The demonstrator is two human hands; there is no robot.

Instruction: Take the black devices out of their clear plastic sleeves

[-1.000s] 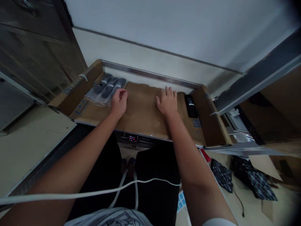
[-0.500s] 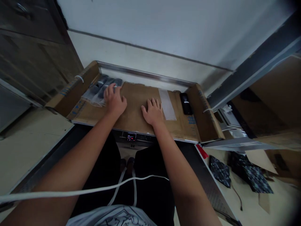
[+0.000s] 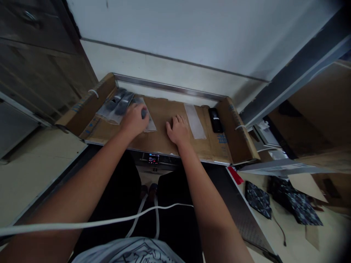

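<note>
On a cardboard-lined work surface point(image 3: 161, 109), my left hand point(image 3: 135, 118) is closed around a clear plastic bag point(image 3: 150, 126). Something dark inside the bag shows between the fingers; its kind is not clear. Just left of that hand lie more clear bags with dark items point(image 3: 116, 104) and small white labels, side by side. My right hand point(image 3: 177, 130) rests on the cardboard with its fingers spread and nothing held. Close to its right lies a flat, empty-looking translucent bag point(image 3: 195, 121). Farther right is a black oblong device point(image 3: 215, 120) with a white label.
Cardboard walls with white ties bound the surface at left point(image 3: 87, 100) and right point(image 3: 241, 133). A white cable point(image 3: 109, 221) crosses in front of my lap. Patterned dark items point(image 3: 257, 199) lie on the floor at right. A small lit screen point(image 3: 154, 158) sits below the front edge.
My left hand has closed on one of the bags and shifted it slightly right, away from the others. My right hand stays in nearly the same spot.
</note>
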